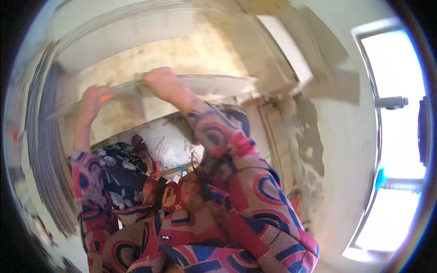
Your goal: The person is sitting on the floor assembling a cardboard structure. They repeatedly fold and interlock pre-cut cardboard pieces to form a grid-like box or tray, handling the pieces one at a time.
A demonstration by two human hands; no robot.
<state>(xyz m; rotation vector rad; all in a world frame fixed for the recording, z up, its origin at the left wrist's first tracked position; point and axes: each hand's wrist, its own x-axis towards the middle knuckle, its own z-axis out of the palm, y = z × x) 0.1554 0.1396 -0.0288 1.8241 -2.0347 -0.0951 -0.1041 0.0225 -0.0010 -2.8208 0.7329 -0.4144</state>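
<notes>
Both hands hold a long pale board (182, 86) overhead against the rough plastered wall (182, 50): left hand (93, 100) curled on its end, right hand (164, 84) gripping mid-edge. Beyond the board's right end, a bright window (396, 136). An uneven grip could let the board tilt and slip.

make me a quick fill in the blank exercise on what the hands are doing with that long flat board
1. Both hands grip one long, flat, pale ____.
2. The left hand holds the board nearer its ____ end than the right hand does.
3. The sleeves on both arms show a bold pattern in red, pink and ____.
4. Bright daylight comes through a window on the ____ side of the picture.

Missing words: board; left; blue; right
</notes>
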